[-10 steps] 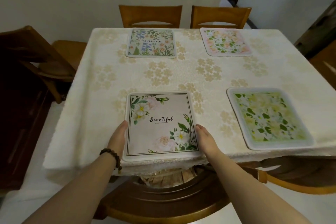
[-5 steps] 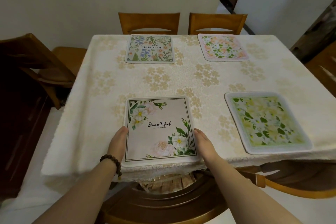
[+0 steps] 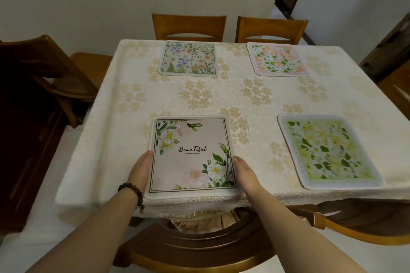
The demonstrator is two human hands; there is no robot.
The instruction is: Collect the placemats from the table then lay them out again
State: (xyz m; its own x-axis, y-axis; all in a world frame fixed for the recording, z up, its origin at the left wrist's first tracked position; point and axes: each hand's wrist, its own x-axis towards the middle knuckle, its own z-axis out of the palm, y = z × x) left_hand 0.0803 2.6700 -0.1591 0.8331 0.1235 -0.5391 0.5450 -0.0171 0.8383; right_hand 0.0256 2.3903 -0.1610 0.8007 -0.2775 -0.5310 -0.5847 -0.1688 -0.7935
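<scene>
The bench (image 3: 221, 95) is covered with a cream tablecloth patterned with pale gold flowers, and four square placemats lie flat on it, one near each corner, all well apart from one another.

The beige placemat (image 3: 190, 155), printed with white flowers and the word "BeauTiful", lies at the near edge towards the near-left corner. Its front edge reaches the lip of the bench. The left hand (image 3: 142, 168) lies along the mat's left side and the right hand (image 3: 244, 169) along its right side. Both have their fingers straight and together, pointing towards the far edge, and they touch the mat's border. Neither hand is curled round the mat; both are released and flat against its sides. The thumbs cannot be seen. A dark bead bracelet (image 3: 133, 190) sits on the left wrist.

The green-and-yellow placemat (image 3: 328, 150) lies near the near-right corner, turned a little askew to the bench edge. The blue-flowered placemat (image 3: 188, 58) lies at the far edge towards the left, its lettering upside down from this side. The pink-flowered placemat (image 3: 277, 60) lies at the far edge towards the right.

Two wooden chairs (image 3: 188, 25) stand side by side behind the far edge, another chair (image 3: 55, 68) stands off the left edge, and a round-backed chair (image 3: 199, 246) is tucked under the near edge, between the person's forearms.
</scene>
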